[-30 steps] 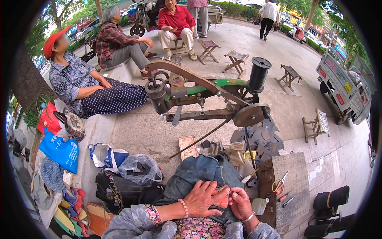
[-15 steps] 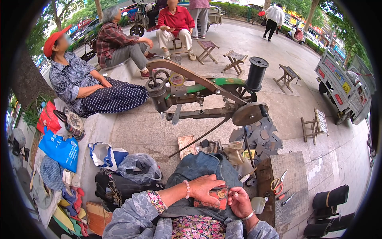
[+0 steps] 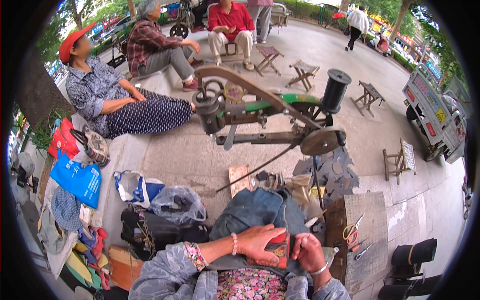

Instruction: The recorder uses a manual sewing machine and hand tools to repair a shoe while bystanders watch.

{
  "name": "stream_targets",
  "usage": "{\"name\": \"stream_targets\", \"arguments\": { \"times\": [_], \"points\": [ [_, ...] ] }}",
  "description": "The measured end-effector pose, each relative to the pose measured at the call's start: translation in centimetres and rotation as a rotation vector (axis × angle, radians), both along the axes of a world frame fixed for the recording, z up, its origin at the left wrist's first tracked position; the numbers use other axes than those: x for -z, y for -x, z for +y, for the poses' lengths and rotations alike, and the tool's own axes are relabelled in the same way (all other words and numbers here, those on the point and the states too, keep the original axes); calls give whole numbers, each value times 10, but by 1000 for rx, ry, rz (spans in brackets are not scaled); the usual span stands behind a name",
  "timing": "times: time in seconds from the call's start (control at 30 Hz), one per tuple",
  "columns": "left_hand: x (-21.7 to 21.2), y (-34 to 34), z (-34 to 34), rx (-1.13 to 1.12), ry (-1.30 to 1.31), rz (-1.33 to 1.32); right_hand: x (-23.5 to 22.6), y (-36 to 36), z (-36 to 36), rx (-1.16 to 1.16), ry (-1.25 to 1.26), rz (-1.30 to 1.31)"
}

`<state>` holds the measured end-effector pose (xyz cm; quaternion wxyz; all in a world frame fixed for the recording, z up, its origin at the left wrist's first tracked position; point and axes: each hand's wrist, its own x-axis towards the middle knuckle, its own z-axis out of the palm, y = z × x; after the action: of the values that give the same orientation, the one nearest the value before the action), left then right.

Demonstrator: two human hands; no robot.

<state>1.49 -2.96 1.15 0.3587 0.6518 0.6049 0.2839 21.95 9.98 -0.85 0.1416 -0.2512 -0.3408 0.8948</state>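
On the blue denim cloth (image 3: pixel 255 207) over my lap lies a small red patterned case (image 3: pixel 281 252) with a dark edge. My left hand (image 3: pixel 256 242), a pink bead bracelet at its wrist, grips the case, thumb across the near side and fingers along the far side. A plain red part shows at the case's far end, below the left fingertips. Just right of the case is my right hand (image 3: pixel 310 251), fingers curled in and thumb against them. Whether anything is pinched there is hidden.
A hand-cranked sewing machine (image 3: pixel 260 107) stands ahead. Scissors (image 3: pixel 353 231) lie on a wooden board (image 3: pixel 370 210) at right. Bags, including a clear plastic one (image 3: pixel 180 205), are at left. Several people sit beyond, near folding stools (image 3: pixel 303 70).
My right hand has drawn slightly right, away from the case, its fingers more curled. A red part now shows at the case's far end. The whole view has shifted a little.
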Motion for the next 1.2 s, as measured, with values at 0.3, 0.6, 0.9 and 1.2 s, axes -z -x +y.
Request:
{"name": "stream_targets", "arguments": {
  "times": [0.3,0.6,0.9,1.2],
  "points": [
    [2,2,-10,-96,22,-91,-36,15,6,-657,-997,-365],
    [10,1,-10,-121,-37,-81,-35,16,-7,-589,-1051,-521],
    [6,-1,-8,-111,-16,-22,-27,14,-7,-536,-1052,-497],
    [3,0,-26,-18,-57,-6,-26,1,-10,-543,-1004,-460]
  ]
}}
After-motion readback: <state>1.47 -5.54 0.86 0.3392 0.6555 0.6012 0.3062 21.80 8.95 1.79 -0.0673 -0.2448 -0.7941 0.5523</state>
